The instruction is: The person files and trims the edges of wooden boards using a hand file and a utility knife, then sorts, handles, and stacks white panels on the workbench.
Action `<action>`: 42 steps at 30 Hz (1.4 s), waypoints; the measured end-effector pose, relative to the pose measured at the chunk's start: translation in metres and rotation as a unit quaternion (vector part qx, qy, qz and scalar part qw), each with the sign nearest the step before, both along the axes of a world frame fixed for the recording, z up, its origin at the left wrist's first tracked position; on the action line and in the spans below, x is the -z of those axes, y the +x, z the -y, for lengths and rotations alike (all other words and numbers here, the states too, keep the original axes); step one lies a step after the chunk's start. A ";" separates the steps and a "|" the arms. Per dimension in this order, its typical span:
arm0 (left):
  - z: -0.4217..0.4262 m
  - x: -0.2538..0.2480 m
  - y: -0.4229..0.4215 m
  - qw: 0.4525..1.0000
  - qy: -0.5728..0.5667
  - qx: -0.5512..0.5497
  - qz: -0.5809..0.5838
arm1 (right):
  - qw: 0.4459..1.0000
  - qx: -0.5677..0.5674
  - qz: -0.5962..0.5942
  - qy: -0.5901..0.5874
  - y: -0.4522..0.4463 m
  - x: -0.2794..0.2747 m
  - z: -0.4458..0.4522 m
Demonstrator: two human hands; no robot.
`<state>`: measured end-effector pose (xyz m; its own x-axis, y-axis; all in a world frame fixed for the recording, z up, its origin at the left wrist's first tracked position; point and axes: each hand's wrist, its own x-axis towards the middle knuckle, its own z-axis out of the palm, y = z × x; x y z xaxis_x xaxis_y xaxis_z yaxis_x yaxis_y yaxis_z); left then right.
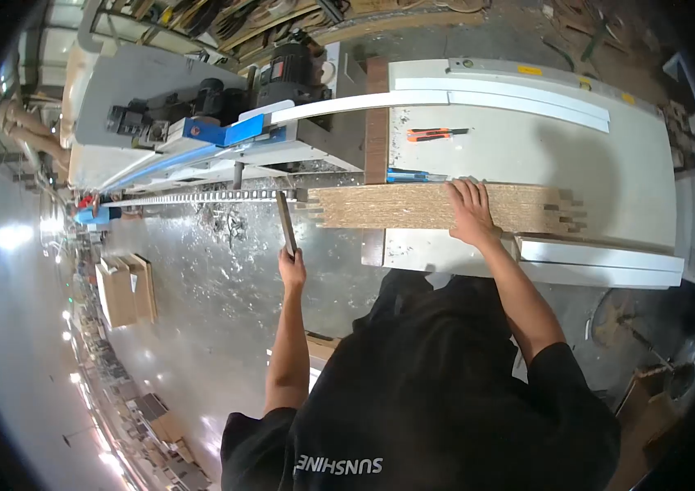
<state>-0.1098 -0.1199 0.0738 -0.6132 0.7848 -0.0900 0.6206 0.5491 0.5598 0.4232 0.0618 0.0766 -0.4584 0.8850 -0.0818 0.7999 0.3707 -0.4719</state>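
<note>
My left hand (pixel 292 266) grips the near end of a narrow flat strip (pixel 285 221), which points away from me beside the machine's rail. My right hand (pixel 472 214) rests with fingers spread on a stack of long brown particle-board strips (pixel 388 206). Those strips lie on the white table with uneven ends and stick out past its left edge. Just beyond the stack is a blue cutter knife (pixel 413 176), and farther back an orange and black one (pixel 437 134).
Long white strips (pixel 503 96) lie along the table's far side, and more white strips (pixel 601 260) at its near right. A machine with a blue guide (pixel 245 129) adjoins the left. Cardboard (pixel 125 290) stands on the floor; another person (pixel 98 214) is far left.
</note>
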 end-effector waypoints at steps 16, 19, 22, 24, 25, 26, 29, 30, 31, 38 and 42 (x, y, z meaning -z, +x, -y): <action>-0.033 0.021 -0.012 0.991 -0.008 0.130 -0.025 | 0.990 0.025 0.138 -0.007 -0.022 0.018 0.004; -0.031 0.018 -0.038 0.994 0.018 0.088 -0.056 | 0.986 0.032 0.166 -0.004 -0.022 0.019 0.015; -0.038 0.019 -0.068 0.986 -0.031 0.158 -0.034 | 0.980 0.047 0.192 -0.001 -0.030 0.023 0.014; -0.040 0.033 -0.073 0.982 -0.019 0.189 -0.011 | 0.978 0.058 0.201 -0.004 -0.035 0.026 0.015; -0.038 0.052 -0.072 0.979 -0.004 0.205 -0.015 | 0.978 0.062 0.201 -0.005 -0.041 0.022 0.013; -0.044 0.040 -0.063 0.975 0.010 0.222 -0.019 | 0.977 0.067 0.200 -0.005 -0.045 0.018 0.012; -0.043 0.059 -0.032 0.974 -0.020 0.211 0.074 | 0.969 0.084 0.233 -0.026 -0.058 0.009 0.011; -0.042 0.072 -0.024 0.975 0.010 0.210 0.070 | 0.971 0.089 0.222 -0.027 -0.060 0.010 0.011; -0.045 0.069 -0.015 0.975 -0.001 0.203 0.087 | 0.972 0.096 0.212 -0.028 -0.060 0.011 0.012; -0.046 0.051 0.012 0.971 -0.012 0.204 0.120 | 0.969 0.161 0.184 -0.039 -0.057 0.024 0.018; -0.041 0.055 0.015 0.971 0.044 0.219 0.089 | 0.977 0.160 0.136 -0.019 -0.050 0.033 0.022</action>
<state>-0.0947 -0.0784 0.0184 -0.2007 0.9761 -0.0839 0.6726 0.1995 0.7126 0.3732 0.0394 0.0438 -0.1145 0.9737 -0.1968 0.9699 0.0667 -0.2341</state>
